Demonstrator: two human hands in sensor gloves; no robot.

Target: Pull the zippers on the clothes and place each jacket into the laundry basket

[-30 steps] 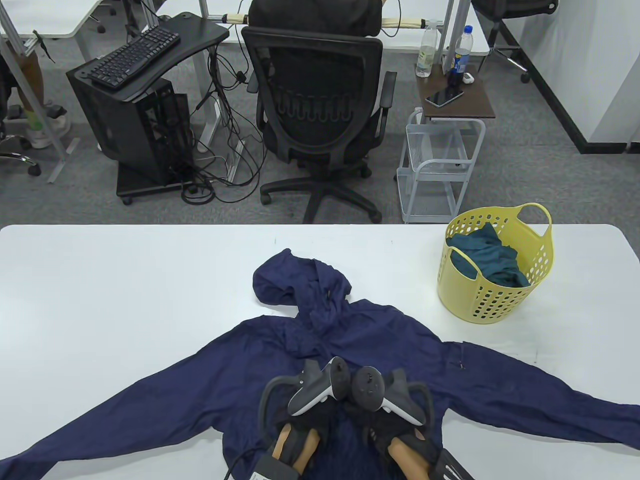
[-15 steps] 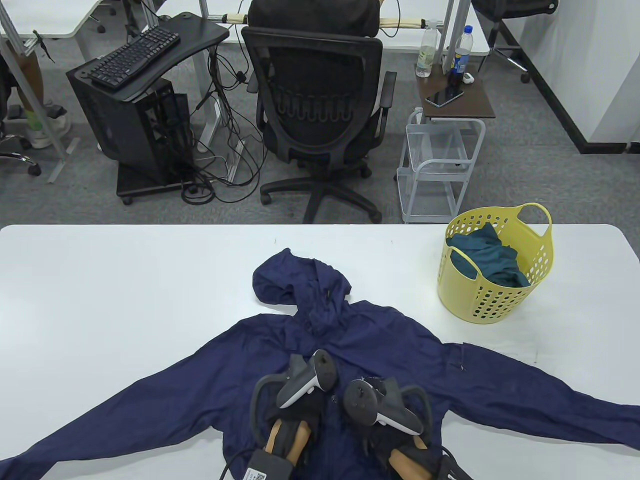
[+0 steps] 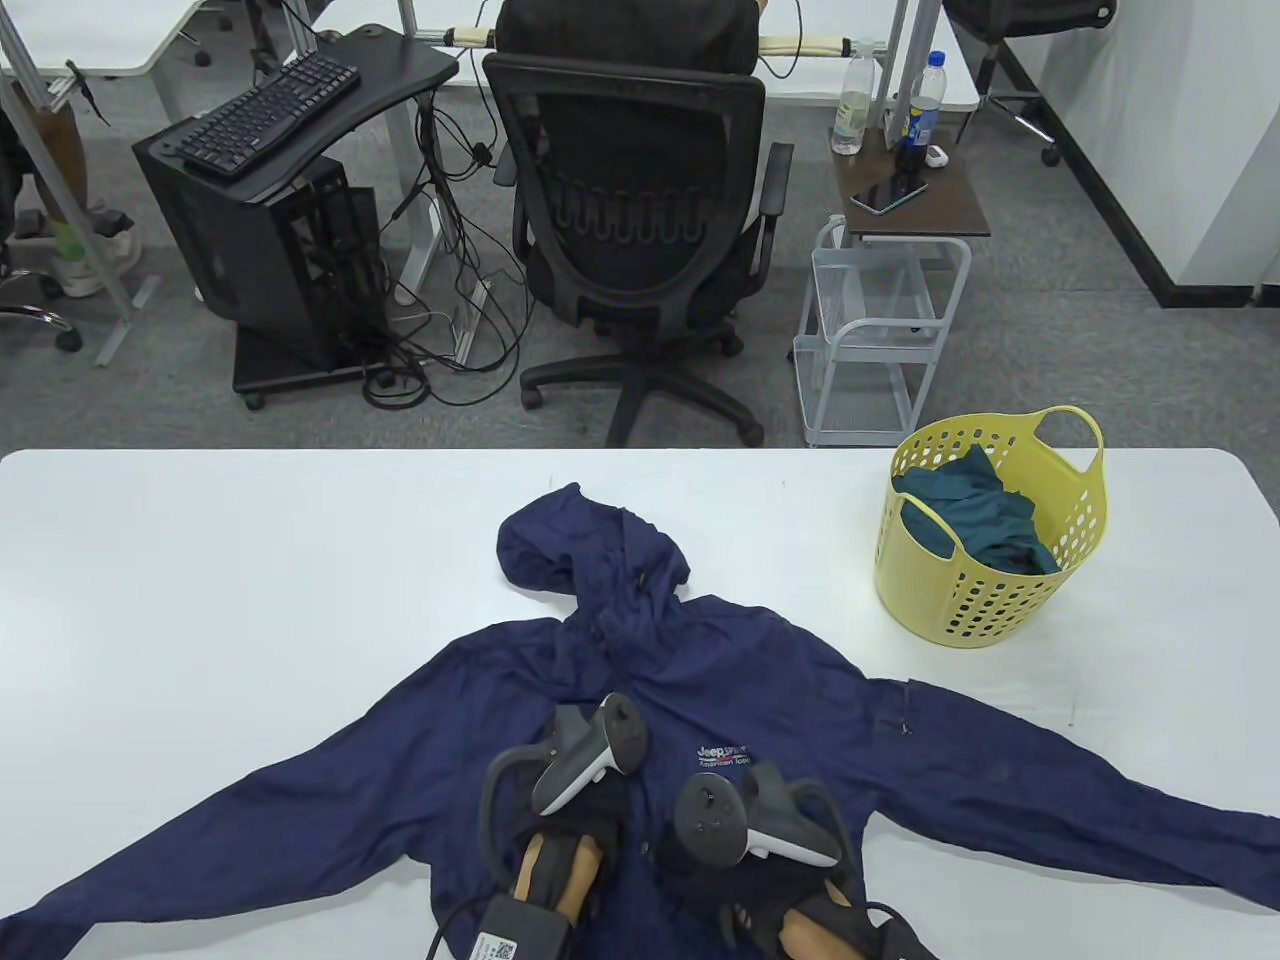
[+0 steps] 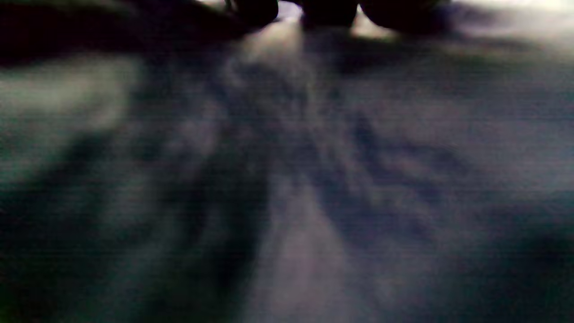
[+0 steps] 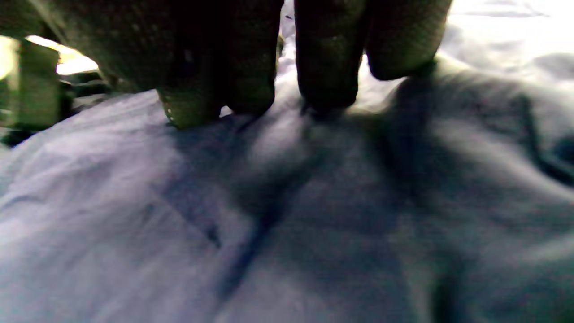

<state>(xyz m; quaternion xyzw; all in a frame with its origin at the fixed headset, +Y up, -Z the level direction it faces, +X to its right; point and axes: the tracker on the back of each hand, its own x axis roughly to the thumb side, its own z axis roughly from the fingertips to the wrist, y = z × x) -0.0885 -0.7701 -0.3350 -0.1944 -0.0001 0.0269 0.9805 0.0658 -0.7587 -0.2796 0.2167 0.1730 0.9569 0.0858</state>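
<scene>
A navy hooded jacket [image 3: 800, 700] lies spread face up on the white table [image 3: 200, 560], sleeves out to both sides, with a small white chest logo [image 3: 722, 756] showing. Both gloved hands rest on its lower front. My left hand [image 3: 575, 810] is left of the centre line, and its fingers are hidden under its tracker. In the left wrist view only dark fingertips [image 4: 329, 9] on blurred cloth [image 4: 314, 179] show. My right hand [image 3: 745, 850] is to the right. Its fingers [image 5: 329, 67] come down onto the fabric [image 5: 314, 224], with thumb and forefinger meeting on a fold.
A yellow perforated laundry basket [image 3: 1000, 600] stands at the table's far right and holds a teal garment [image 3: 985, 520]. Beyond the far edge are a black office chair [image 3: 640, 220] and a small wire cart [image 3: 880, 340].
Both hands have drawn back toward the near edge and moved apart, uncovering the chest logo. The jacket's hood and body have shifted slightly to the left.
</scene>
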